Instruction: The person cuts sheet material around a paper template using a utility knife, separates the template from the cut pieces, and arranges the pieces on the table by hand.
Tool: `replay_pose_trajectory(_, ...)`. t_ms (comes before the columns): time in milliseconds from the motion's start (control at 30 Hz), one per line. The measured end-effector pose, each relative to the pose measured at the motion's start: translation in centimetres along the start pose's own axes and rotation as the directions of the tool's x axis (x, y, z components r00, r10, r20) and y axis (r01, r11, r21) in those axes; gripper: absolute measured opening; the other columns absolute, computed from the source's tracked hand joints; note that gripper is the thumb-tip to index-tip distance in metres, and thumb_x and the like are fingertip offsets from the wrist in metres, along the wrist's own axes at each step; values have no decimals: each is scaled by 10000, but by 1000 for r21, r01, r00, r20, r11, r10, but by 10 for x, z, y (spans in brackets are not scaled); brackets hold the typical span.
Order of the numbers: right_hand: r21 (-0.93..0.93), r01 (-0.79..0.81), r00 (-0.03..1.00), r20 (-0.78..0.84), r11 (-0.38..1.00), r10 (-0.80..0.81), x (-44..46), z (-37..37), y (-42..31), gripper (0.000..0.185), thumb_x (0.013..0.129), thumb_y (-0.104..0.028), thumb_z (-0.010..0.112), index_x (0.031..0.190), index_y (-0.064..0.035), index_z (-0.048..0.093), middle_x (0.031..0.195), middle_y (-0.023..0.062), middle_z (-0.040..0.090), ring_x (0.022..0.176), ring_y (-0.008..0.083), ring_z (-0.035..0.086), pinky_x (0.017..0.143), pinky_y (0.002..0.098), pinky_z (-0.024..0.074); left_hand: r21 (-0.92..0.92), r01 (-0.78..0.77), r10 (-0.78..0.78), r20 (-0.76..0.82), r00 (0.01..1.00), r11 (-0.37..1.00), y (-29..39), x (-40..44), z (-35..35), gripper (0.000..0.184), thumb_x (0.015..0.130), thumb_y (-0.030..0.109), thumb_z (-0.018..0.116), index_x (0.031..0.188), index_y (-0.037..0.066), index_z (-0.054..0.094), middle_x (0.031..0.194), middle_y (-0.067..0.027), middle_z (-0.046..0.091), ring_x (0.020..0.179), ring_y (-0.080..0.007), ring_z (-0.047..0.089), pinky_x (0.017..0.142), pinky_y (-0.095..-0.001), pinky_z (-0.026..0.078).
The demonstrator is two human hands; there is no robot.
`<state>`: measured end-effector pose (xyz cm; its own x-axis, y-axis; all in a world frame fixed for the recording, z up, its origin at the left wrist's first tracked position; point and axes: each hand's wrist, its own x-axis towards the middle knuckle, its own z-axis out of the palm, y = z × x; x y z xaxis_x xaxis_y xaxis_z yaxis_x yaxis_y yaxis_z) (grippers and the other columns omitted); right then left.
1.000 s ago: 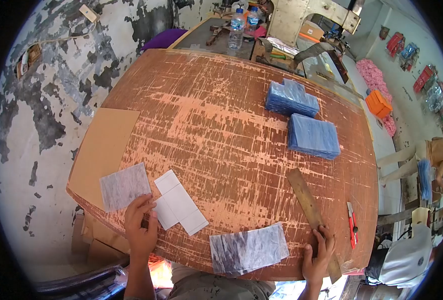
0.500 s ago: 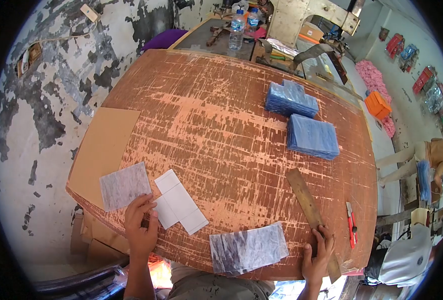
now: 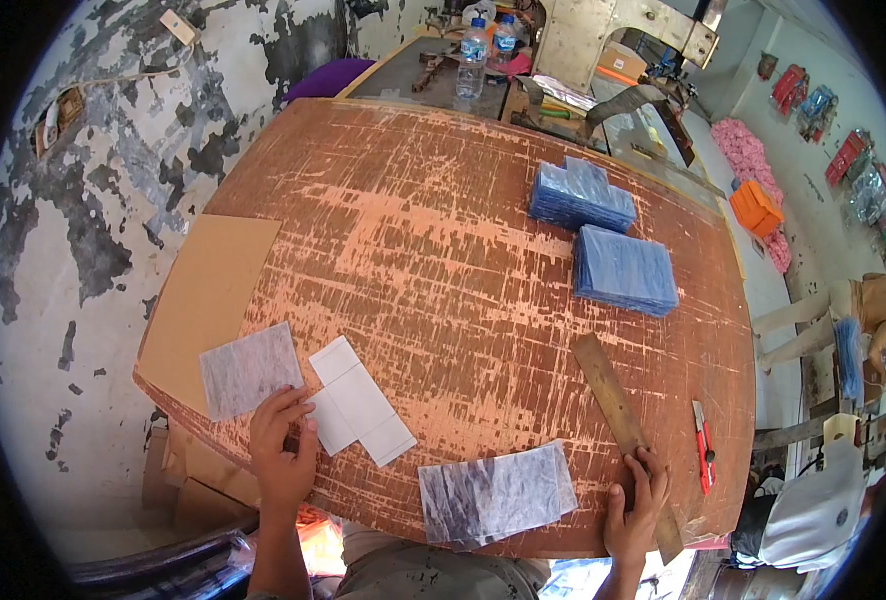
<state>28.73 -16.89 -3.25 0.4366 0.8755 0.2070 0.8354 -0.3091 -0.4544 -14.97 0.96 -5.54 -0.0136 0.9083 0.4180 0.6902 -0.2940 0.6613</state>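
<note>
My left hand (image 3: 283, 435) rests at the table's front left with fingers apart. Its fingertips touch the lower corner of a cloudy grey plastic sheet (image 3: 251, 370) and come close to a white paper template (image 3: 361, 405) with drawn lines. My right hand (image 3: 638, 505) lies over a worn metal ruler (image 3: 608, 385), its bent fingers resting on it and the thumb apart to the left. Between the hands, near the front edge, is another cloudy plastic piece (image 3: 498, 495), apparently layered. A red utility knife (image 3: 704, 450) lies right of the ruler.
Two stacks of blue plastic sheets, a rear stack (image 3: 583, 200) and a nearer stack (image 3: 625, 272), sit on the scratched brown table (image 3: 443, 300). Brown cardboard (image 3: 213, 290) covers its left edge. Water bottles (image 3: 472, 60) stand behind. Another person (image 3: 875, 310) is at the far right.
</note>
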Motion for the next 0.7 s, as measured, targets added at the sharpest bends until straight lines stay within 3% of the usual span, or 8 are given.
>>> replay_pose_trajectory(67,-11,-8,1000,7,1000,8,0,-1,0,496,1079,-325,669,1449,5,695,1557,232,601,1554,468,494,1353,638,241,2,5,-5,-2,1000,1000,0,-1,0,176,974,45,760,1143,25,801,1345,-144,795,1382,-385,680,1204,-524,497)
replay_pose_trajectory(133,-34,27,1000,-4,999,-27,1,0,0,455,1102,-303,657,1422,16,704,1564,225,592,1508,470,510,1282,582,377,7,9,-9,-2,1000,1000,-1,0,0,177,973,50,762,1143,27,802,1339,-145,797,1382,-388,681,1204,-527,495)
replay_pose_trajectory(167,-31,29,1000,-5,999,-29,1,0,1,455,1102,-303,657,1422,16,704,1564,225,592,1508,470,510,1282,582,377,9,7,-7,-5,1000,1000,-1,0,1,177,973,50,762,1143,27,802,1339,-145,797,1382,-388,681,1204,-527,495)
replay_pose_trajectory(233,17,-21,1000,14,1000,21,0,0,1,499,1063,-307,686,1451,7,696,1556,231,604,1558,477,484,1350,642,253,3,21,-21,4,1000,1000,-2,-1,1,174,972,55,765,1140,28,802,1338,-144,799,1382,-393,681,1202,-530,494)
replay_pose_trajectory(267,18,-21,1000,14,1000,21,0,0,1,499,1063,-307,686,1451,7,696,1556,231,604,1558,477,484,1350,642,253,4,20,-20,4,1000,1000,-2,-1,0,174,972,55,765,1140,28,802,1338,-144,799,1382,-393,681,1202,-530,494)
replay_pose_trajectory(333,-34,20,1000,-5,999,-20,1,0,0,442,1089,-281,663,1409,21,707,1559,231,595,1501,472,517,1278,575,385,14,12,-12,6,1000,1000,-3,-1,1,168,974,61,766,1136,29,803,1337,-143,800,1382,-396,680,1201,-531,493)
replay_pose_trajectory(700,20,-27,1000,-12,999,27,4,-1,-9,415,1045,-195,685,1398,22,710,1550,234,594,1498,471,522,1283,581,386,37,28,-29,23,999,999,0,-1,-1,200,975,63,765,1168,34,808,1348,-135,799,1398,-385,669,1216,-529,478)
